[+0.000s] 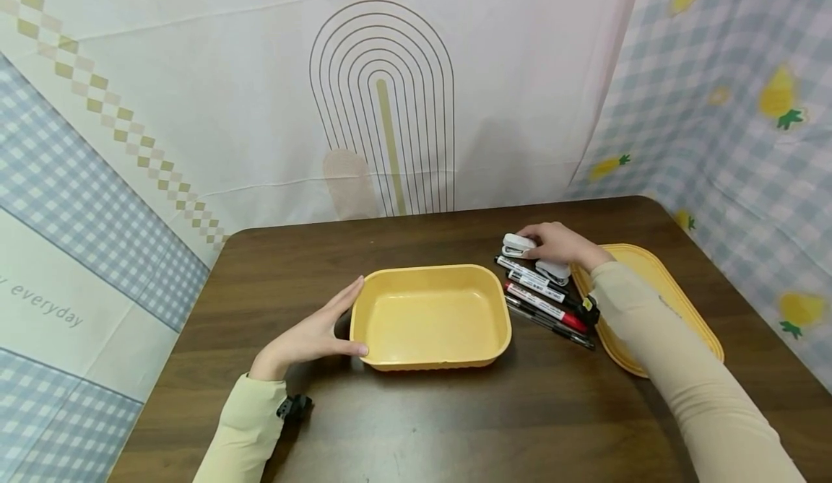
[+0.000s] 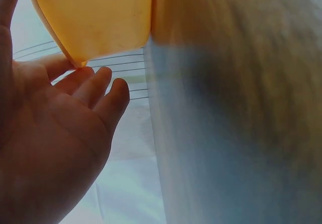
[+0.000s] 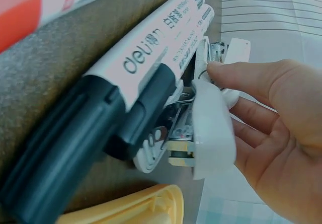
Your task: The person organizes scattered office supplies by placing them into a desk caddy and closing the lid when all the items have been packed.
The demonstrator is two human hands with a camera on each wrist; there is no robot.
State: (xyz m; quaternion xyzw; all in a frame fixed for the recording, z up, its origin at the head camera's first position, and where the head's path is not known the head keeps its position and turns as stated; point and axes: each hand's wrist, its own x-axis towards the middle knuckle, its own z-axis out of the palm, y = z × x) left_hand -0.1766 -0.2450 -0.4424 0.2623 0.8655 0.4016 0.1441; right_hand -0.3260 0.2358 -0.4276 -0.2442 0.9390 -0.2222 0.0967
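At the left end of a yellow plastic box (image 1: 432, 324), my left hand (image 1: 312, 335) spreads thumb and fingers along the rim. The thumb touches the front corner; the fingers reach the back one. In the left wrist view the fingers (image 2: 118, 95) lie beside the box wall (image 2: 95, 22). My right hand (image 1: 555, 242) pinches a small white stapler (image 1: 513, 245) between thumb and fingers at the back right. Nearer the wrist lies another white stapler (image 1: 552, 272), seen close up in the right wrist view (image 3: 216, 128); the hand partly hides the held one.
Two black-capped whiteboard markers (image 1: 534, 281), a red-capped marker (image 1: 546, 307) and dark slim pens (image 1: 552, 324) lie right of the box. A yellow lid (image 1: 676, 295) lies under the right forearm. Patterned cloth hangs behind the brown table (image 1: 416, 425).
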